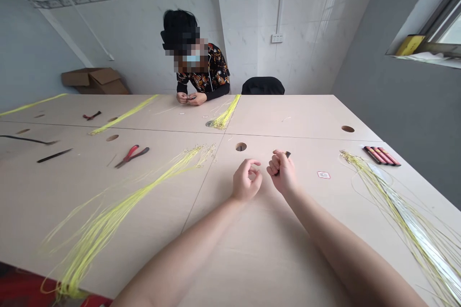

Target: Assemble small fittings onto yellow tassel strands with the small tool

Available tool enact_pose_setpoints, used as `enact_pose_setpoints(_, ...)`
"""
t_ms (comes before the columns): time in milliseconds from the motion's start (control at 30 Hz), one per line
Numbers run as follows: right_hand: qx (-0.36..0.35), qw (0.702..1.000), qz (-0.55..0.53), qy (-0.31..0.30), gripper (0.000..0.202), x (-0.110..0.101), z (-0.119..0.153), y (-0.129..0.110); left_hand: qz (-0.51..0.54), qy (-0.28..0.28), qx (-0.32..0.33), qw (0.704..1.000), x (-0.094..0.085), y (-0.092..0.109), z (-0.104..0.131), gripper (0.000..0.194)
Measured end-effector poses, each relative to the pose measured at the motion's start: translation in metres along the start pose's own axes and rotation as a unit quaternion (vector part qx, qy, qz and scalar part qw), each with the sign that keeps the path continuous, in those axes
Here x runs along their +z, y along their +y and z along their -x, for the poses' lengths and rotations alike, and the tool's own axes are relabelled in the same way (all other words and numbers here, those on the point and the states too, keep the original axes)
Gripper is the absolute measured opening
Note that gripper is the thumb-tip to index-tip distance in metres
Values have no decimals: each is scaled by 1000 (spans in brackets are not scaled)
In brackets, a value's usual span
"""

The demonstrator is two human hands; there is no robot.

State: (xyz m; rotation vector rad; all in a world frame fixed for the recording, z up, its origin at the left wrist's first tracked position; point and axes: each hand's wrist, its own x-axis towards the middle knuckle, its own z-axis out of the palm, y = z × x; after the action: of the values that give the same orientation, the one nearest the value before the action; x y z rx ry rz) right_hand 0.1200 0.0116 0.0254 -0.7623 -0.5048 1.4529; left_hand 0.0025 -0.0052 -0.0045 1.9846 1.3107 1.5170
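Near the middle of the worktop (223, 259), the right hand (283, 169) is clenched around a small black object (287, 155), while the left hand (247, 180) curls loosely just beside it; whether its fingertips hold anything, I cannot tell. Yellow strands (118, 211) lie to the left, beside red-handled pliers (130, 157).

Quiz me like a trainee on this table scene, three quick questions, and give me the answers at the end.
1. What is in the right hand? A, a sheet of paper; B, a small dark object; C, a bunch of strands.
2. True or false: the left hand is apart from the right hand.
3. Fill in: the strands between the nearer pliers and the left hand are coloured ___.

Key: 1, B; 2, true; 3, yellow.
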Motion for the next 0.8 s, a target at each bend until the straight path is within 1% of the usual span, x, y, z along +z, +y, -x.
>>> enact_pose_setpoints(167,83,994,23,-68,18,11,6,-31,-16,31,74,997,0,-6,0,44)
enact_pose_setpoints(233,107,989,32,-98,18,17,12,-45,-12,50,84,995,0,-8,0,49)
enact_pose_setpoints(300,116,984,34,-128,17,22,18,-60,-7,62,83,995,0,-9,0,51)
enact_pose_setpoints(400,85,985,27,-149,16,29,30,-86,-28,63,79,994,1,-10,0,52)
enact_pose_setpoints(533,0,988,15,-151,18,32,47,-123,-70,46,82,993,0,-10,2,50)
enact_pose_setpoints(700,-119,980,18,-162,15,24,68,-163,-90,12,52,995,-1,-8,2,49)
enact_pose_setpoints(800,-145,976,-11,-165,14,19,75,-176,-94,1,26,995,-1,-7,1,45)
